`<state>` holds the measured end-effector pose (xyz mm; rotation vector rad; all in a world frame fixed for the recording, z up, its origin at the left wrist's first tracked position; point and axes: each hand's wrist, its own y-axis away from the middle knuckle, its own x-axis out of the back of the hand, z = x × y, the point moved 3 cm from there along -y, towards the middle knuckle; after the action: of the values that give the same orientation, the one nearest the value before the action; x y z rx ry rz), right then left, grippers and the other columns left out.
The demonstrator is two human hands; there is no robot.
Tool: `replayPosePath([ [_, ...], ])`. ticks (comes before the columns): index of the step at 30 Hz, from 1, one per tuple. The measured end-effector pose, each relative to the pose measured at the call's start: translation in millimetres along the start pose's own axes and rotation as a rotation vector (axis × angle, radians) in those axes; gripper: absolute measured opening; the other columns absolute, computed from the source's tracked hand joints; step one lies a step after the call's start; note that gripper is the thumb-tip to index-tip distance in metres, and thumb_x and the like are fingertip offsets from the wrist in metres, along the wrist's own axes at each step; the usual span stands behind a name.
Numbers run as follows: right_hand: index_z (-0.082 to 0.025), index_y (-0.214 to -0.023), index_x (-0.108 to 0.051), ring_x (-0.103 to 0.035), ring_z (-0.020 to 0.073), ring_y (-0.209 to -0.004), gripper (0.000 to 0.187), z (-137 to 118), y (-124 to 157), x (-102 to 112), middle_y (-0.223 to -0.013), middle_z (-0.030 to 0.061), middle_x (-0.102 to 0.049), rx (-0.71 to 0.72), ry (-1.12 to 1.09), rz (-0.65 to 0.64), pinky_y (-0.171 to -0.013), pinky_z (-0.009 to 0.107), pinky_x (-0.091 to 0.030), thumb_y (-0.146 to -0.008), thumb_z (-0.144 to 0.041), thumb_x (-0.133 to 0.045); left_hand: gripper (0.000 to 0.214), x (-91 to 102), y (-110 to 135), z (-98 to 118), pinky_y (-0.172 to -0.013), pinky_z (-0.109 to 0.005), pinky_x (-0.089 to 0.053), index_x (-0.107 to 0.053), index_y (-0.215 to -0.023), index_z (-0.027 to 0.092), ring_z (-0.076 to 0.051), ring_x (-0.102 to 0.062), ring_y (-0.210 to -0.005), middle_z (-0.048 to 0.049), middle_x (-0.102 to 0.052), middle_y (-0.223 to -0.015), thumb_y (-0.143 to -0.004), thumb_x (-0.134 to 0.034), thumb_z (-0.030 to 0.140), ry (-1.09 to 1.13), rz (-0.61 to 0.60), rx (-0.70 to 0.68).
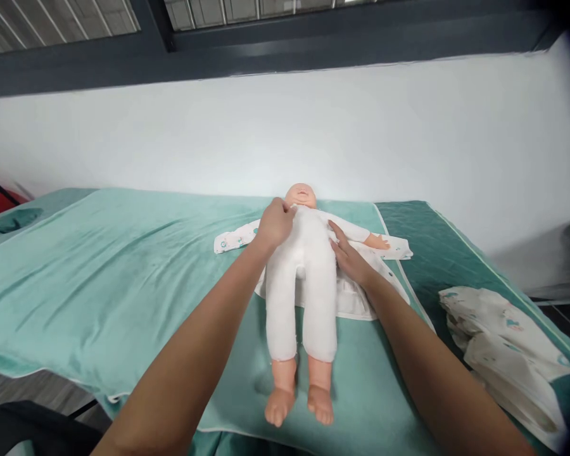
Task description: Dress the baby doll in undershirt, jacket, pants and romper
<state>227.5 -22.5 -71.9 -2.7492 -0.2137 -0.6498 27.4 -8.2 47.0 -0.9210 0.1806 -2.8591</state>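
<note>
A baby doll (280,316) with a white cloth body lies on its back, its feet toward me. Spread beneath it is a white printed baby shirt (354,301), with sleeves stretched out to both sides. My left hand (276,223) is closed at the doll's shoulder on the left, fingers curled in a pinch. It hides the doll's arm on that side and whatever is between the fingers. My right hand (349,258) rests against the side of the doll's torso, fingers apart. The doll's other arm lies over the right sleeve, its hand (377,241) showing.
A green sheet (99,272) covers the bed, with a darker green cover (408,218) at the right. White printed clothing (513,348) lies crumpled at the right edge. Behind the bed stands a white wall (218,139) below a dark window frame (313,50).
</note>
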Motion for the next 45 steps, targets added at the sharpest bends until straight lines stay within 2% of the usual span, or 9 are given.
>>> replayPosePath([
  [6,-0.017,-0.159,-0.019,-0.023,0.0241,-0.153,0.084,3.4,1.7,-4.3,-0.165,0.0122,-0.024,0.024,0.07,0.012,-0.127,0.042,-0.014,-0.095,-0.071,-0.026,0.014,-1.9,54.0,35.6,-0.068,-0.03,-0.044,-0.056,-0.075,0.022,-0.016,-0.059,-0.071,-0.0009,-0.068,-0.081,-0.089,-0.053,0.022,-0.041,-0.265,-0.183],
  [13,-0.021,-0.158,-0.022,-0.026,0.0257,-0.151,0.078,0.2,4.0,-2.1,-0.165,0.0111,-0.025,-0.041,0.029,0.072,-0.125,0.045,-0.02,-0.096,-0.067,-0.033,0.017,-4.2,41.0,5.2,-0.093,-0.037,-0.047,-0.059,-0.104,0.022,-0.024,-0.063,-0.108,-0.0081,-0.069,-0.114,-0.096,-0.044,0.022,-0.178,0.039,-0.373],
  [17,-0.021,-0.156,-0.027,-0.037,0.0278,-0.146,0.073,-7.5,7.4,-1.6,-0.161,0.0124,-0.034,-0.057,0.037,0.111,-0.12,0.046,-0.03,-0.097,-0.063,-0.036,0.024,-28.9,7.5,1.8,-0.095,-0.04,-0.045,-0.058,-0.114,0.019,-0.028,-0.06,-0.116,-0.0129,-0.066,-0.124,-0.099,-0.041,0.028,-0.329,-0.14,-0.386],
  [23,-0.027,-0.125,-0.06,-0.067,0.0288,-0.105,0.045,-24.4,11.8,24.6,-0.113,0.0078,-0.073,-0.155,0.264,0.2,-0.091,0.043,-0.049,-0.095,-0.056,-0.045,0.027,-70.3,-19.1,48.1,-0.09,-0.04,-0.047,-0.059,-0.117,0.015,-0.03,-0.059,-0.117,-0.017,-0.064,-0.123,-0.096,-0.046,0.026,-0.593,-0.277,-0.46],
  [27,-0.023,-0.083,-0.067,-0.068,0.0236,-0.082,0.027,-29.8,17.3,60.2,-0.081,0.0045,-0.074,-0.165,0.326,0.311,-0.075,0.034,-0.047,-0.091,-0.043,-0.05,0.032,-119.2,-17.8,79.4,-0.084,-0.036,-0.05,-0.059,-0.117,0.017,-0.026,-0.062,-0.11,-0.0144,-0.063,-0.126,-0.086,-0.058,0.02,-0.73,-0.589,-0.578],
  [32,-0.021,-0.084,-0.063,-0.065,0.0189,-0.068,0.019,-22.1,27.5,100.0,-0.077,0.0039,-0.071,-0.213,0.14,0.609,-0.065,0.029,-0.046,-0.086,-0.037,-0.053,0.032,-170.7,-14.9,82.6,-0.08,-0.035,-0.05,-0.06,-0.115,0.022,-0.023,-0.066,-0.098,-0.0085,-0.068,-0.115,-0.084,-0.061,0.03,-0.8,-0.798,-0.675],
  [35,-0.022,-0.083,-0.059,-0.064,0.0192,-0.067,0.016,-3.9,29.1,117.2,-0.079,0.0053,-0.072,-0.304,0.258,0.612,-0.064,0.03,-0.044,-0.087,-0.034,-0.051,0.039,-180.5,-11.5,69.2,-0.091,-0.041,-0.046,-0.06,-0.119,0.019,-0.029,-0.06,-0.112,-0.0123,-0.065,-0.121,-0.084,-0.063,0.036,-0.889,-0.731,-0.774],
  [39,-0.022,-0.08,-0.059,-0.063,0.0231,-0.071,0.013,25.5,27.4,125.5,-0.072,0.008,-0.07,-0.448,0.52,0.437,-0.065,0.033,-0.04,-0.085,-0.025,-0.047,0.03,-170.5,-12.1,59.9,-0.094,-0.041,-0.042,-0.06,-0.117,0.015,-0.027,-0.058,-0.116,-0.0146,-0.062,-0.124,-0.088,-0.053,0.017,-0.945,-0.558,-0.834],
  [45,-0.02,-0.086,-0.066,-0.067,0.0235,-0.079,0.02,42.0,19.3,110.9,-0.075,0.0091,-0.072,-0.443,0.428,0.323,-0.07,0.032,-0.043,-0.086,-0.025,-0.047,0.036,-149.2,-20.5,63.4,-0.095,-0.039,-0.037,-0.057,-0.119,0.013,-0.027,-0.059,-0.112,-0.0143,-0.066,-0.115,-0.083,-0.059,0.016,-0.984,-0.505,-0.792],
])
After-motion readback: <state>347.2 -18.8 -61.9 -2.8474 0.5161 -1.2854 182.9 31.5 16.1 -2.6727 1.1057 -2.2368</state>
